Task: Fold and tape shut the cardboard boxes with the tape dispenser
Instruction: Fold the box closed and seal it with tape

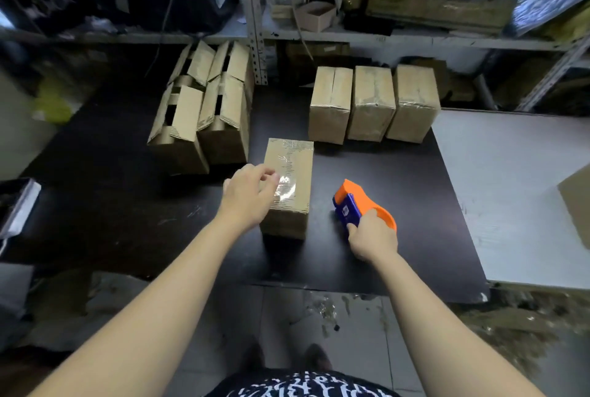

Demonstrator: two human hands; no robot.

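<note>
- Left hand [252,193] rests on the taped cardboard box [292,173] mid-tabletop [319,262], fingers loosely bent, grasping nothing.
- Right hand [372,238] grasps the orange-and-blue tape dispenser [360,203], just right of that box.
- Three sealed boxes [372,102] line up behind.

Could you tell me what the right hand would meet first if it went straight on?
Probably the leftmost taped box in the back row, met by the tape dispenser that the right hand grips; depth is unclear.
</note>
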